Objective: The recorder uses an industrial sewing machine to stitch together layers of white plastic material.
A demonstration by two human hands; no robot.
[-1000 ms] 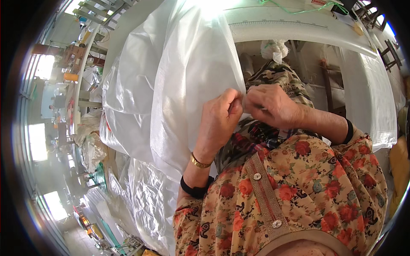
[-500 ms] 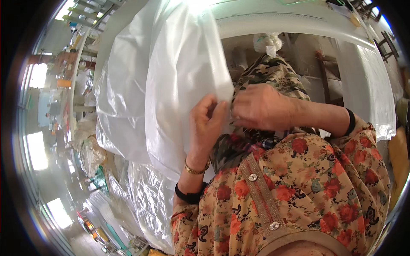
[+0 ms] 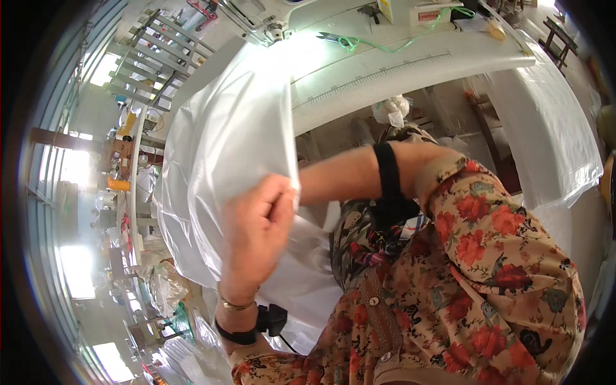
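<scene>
A large translucent white plastic sheet (image 3: 224,135) hangs in folds off the table, its upper end in bright light at the sewing machine's metal foot (image 3: 274,32). My left hand (image 3: 256,224), with a gold band at the wrist, is closed with curled fingers at the sheet's right edge and grips it. From the right, my right forearm (image 3: 343,174) reaches across to that same edge. The right hand itself is hidden behind the sheet and the left hand, so its fingers do not show.
The white worktable (image 3: 410,80) carries a ruler scale (image 3: 378,76) along its front. Small scissors (image 3: 333,38) tied with green string lie behind it. Clear plastic sheeting (image 3: 552,122) drapes off the right. A slatted rack (image 3: 160,58) stands at the far left. A white bundle (image 3: 391,110) shows below the table.
Both hands have moved left and down along the sheet's edge. My right arm now stretches across, its hand passing out of sight. The view has shifted, showing more of the table and machine.
</scene>
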